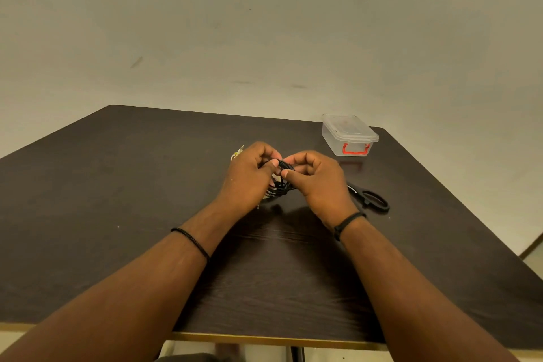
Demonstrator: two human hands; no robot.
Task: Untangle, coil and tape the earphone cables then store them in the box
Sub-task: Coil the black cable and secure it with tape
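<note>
A dark wood-grain table with a pale edge strip stands against a plain, scuffed beige wall; a strip of lighter floor shows at the far right. Near the table's far right corner sits a clear plastic box, its lid on and a red latch on the near side; what it holds cannot be made out. Black-handled scissors lie just beside the right wrist. At the table's middle, the left hand and right hand meet, fingers pinched together on a bundle of black earphone cable, loops hanging between them. A white cable with a jack plug peeks from behind the left hand.
</note>
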